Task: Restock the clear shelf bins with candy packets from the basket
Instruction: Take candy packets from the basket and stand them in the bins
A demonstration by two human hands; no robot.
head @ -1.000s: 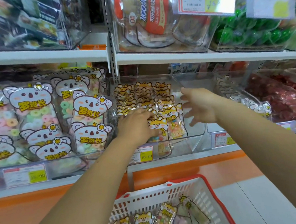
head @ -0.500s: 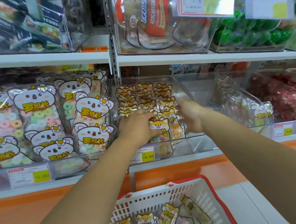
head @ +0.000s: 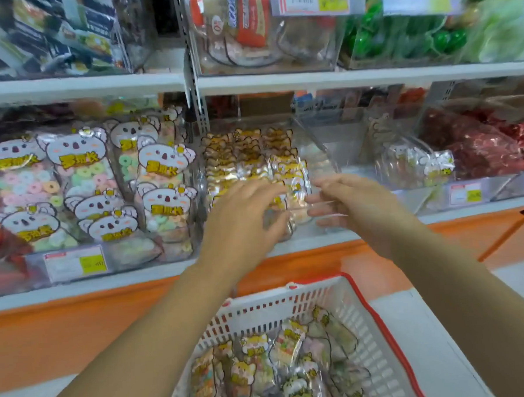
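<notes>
While both bare hands hover at its front, the clear plastic shelf bin [head: 312,138] in the middle holds tight upright rows of small clear candy packets with orange cartoon-animal tops [head: 246,156]. The left hand [head: 246,220] has its fingers spread and loosely bent over the front packets, gripping nothing; blur hides whether the tips touch them. The right hand [head: 355,211] is flat, fingers straight and pointing left, just beside the bin's front right corner, also holding nothing. Below, a white slotted plastic basket with a red rim [head: 278,306] carries a loose heap of similar packets [head: 263,368]. The neighbouring clear bin on the left [head: 178,251] is packed with koala-faced bags of pastel ring sweets [head: 84,183]; far right, red foil-wrapped sweets [head: 479,147] fill another.
</notes>
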